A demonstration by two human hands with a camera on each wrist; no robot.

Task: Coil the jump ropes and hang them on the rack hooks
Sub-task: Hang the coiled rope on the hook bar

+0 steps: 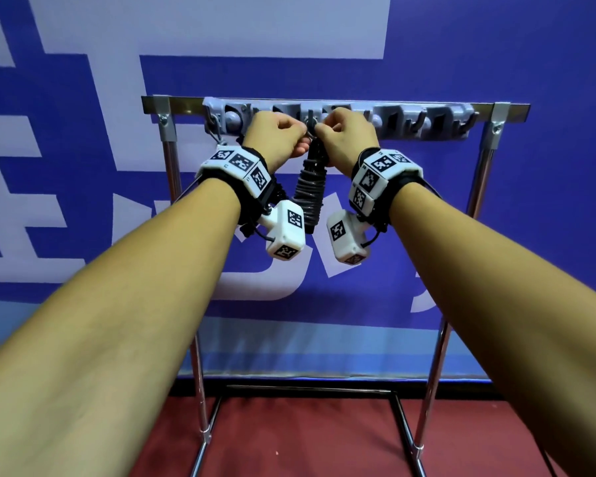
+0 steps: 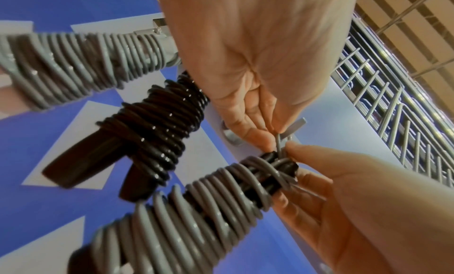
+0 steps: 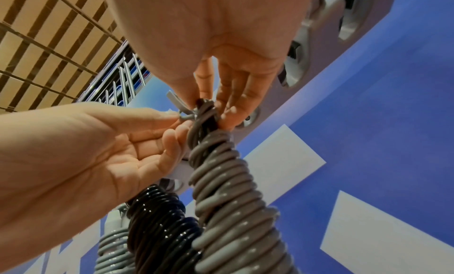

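Hanging grey coiled rope (image 1: 309,197) on middle rack hook (image 1: 311,122); left hand (image 1: 278,136) and right hand (image 1: 345,139) pinch its top loop; next: seat loop, release.

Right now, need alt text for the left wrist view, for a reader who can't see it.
Both hands, the left hand above and the right hand below, pinch the top loop of a grey coiled jump rope at a metal hook on the rack. A black coiled rope and another grey coiled rope hang beside it, against a blue-and-white wall.
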